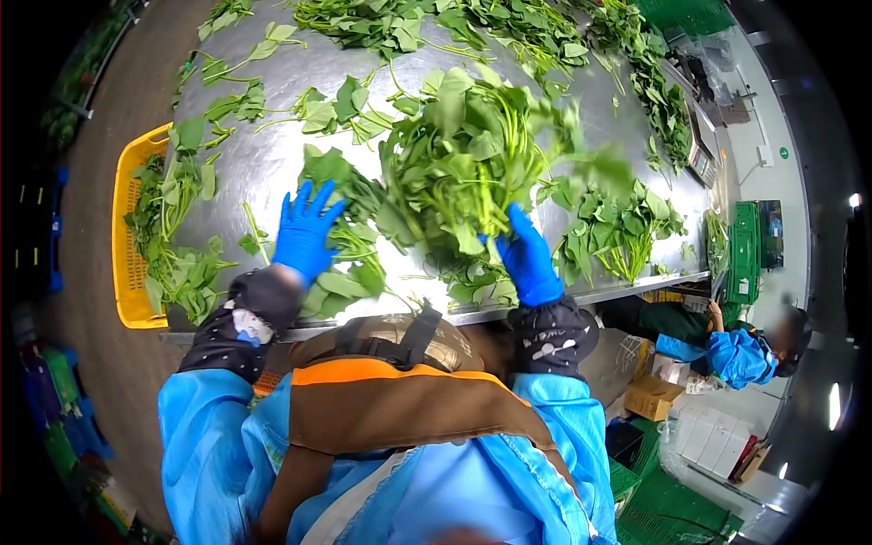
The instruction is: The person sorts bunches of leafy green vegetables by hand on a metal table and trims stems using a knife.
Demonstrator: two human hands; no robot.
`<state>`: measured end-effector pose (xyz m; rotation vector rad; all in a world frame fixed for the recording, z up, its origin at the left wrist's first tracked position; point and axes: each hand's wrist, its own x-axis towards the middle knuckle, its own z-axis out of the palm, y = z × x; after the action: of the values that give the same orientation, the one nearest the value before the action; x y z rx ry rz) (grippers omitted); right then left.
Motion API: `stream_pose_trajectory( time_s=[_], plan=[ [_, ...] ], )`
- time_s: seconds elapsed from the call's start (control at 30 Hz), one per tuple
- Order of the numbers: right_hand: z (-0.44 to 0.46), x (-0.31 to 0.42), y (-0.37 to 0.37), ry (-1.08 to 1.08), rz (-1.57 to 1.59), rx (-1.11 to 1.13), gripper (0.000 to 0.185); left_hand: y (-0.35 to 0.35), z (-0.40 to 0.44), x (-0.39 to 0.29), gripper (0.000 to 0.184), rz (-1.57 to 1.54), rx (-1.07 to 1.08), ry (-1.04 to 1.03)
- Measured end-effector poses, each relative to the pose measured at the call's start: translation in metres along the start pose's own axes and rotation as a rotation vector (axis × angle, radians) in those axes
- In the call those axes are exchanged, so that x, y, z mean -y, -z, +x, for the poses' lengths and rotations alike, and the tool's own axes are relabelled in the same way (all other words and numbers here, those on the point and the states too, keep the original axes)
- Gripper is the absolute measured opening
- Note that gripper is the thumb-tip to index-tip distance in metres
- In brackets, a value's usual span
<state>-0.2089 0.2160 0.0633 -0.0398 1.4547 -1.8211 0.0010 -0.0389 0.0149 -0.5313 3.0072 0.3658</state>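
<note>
My left hand (309, 232), in a blue glove, has its fingers spread beside loose leafy greens (341, 268) on the metal table. My right hand (530, 261), gloved the same, is closed at the stem side of a large bunch of leafy greens (459, 154). The bunch has broad green leaves and pale stems, and it appears raised above the table. Leaves at its right edge are smeared by motion. Part of the right hand's fingers is hidden by the stems. A smaller pile of greens (618, 227) lies to the right of that hand.
The metal table (263, 168) carries more greens (381, 23) along its far side. A yellow crate (136, 300) with greens stands at the left edge. At the right are a scale (701, 150), green crates (745, 254) and a co-worker in a blue sleeve (738, 357).
</note>
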Motion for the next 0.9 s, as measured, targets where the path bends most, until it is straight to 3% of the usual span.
stream_pose_trajectory(
  time_s=[0.07,0.1,0.17,0.23,0.3,0.37,0.43,0.53,0.6,0.7,0.73,0.83,0.87,0.9],
  plan=[
    [-0.009,-0.013,0.012,-0.24,-0.449,-0.076,0.04,0.021,-0.005,0.012,0.073,-0.034,0.048,0.04],
    [-0.005,-0.041,0.043,-0.06,-0.477,-0.197,0.042,0.031,-0.005,0.015,0.072,-0.069,0.077,0.062],
    [-0.031,-0.016,0.052,-0.109,-0.229,-0.214,0.053,0.052,-0.006,0.01,0.059,-0.118,-0.082,0.006],
    [-0.039,-0.023,0.074,0.129,-0.438,-0.438,0.037,0.078,0.004,-0.014,0.052,-0.228,-0.266,-0.11],
    [-0.046,-0.021,0.072,0.43,-0.631,-0.514,0.024,0.093,0.022,-0.052,0.047,-0.391,-0.372,-0.27],
    [-0.054,-0.006,0.037,0.37,-0.48,-0.414,0.015,0.077,0.044,-0.089,0.041,-0.521,-0.311,-0.507],
    [-0.048,-0.014,0.012,0.335,-0.557,-0.361,0.017,0.051,0.056,-0.125,0.037,-0.481,-0.276,-0.667],
    [-0.019,-0.037,0.01,0.251,-0.984,-0.49,0.034,0.016,0.072,-0.127,0.036,-0.206,-0.162,-0.588],
    [-0.006,-0.033,-0.005,0.212,-1.257,-0.599,0.044,-0.01,0.068,-0.097,0.036,-0.201,-0.15,-0.563],
    [0.004,-0.03,0.009,0.403,-1.162,-0.555,0.036,-0.015,0.05,-0.065,0.037,-0.239,-0.07,-0.508],
    [-0.007,-0.009,0.005,0.319,-0.688,-0.403,0.025,-0.014,0.046,-0.059,0.034,-0.303,-0.02,-0.467],
    [-0.028,0.029,0.0,0.295,-0.456,-0.335,0.017,0.015,0.037,-0.068,0.029,-0.416,-0.172,-0.35],
    [-0.033,0.029,0.001,0.316,-0.428,-0.33,0.017,0.031,0.037,-0.078,0.025,-0.538,-0.361,-0.357],
    [-0.038,0.029,0.001,0.339,-0.408,-0.314,0.017,0.044,0.04,-0.087,0.026,-0.746,-0.251,-0.278]
  ],
)
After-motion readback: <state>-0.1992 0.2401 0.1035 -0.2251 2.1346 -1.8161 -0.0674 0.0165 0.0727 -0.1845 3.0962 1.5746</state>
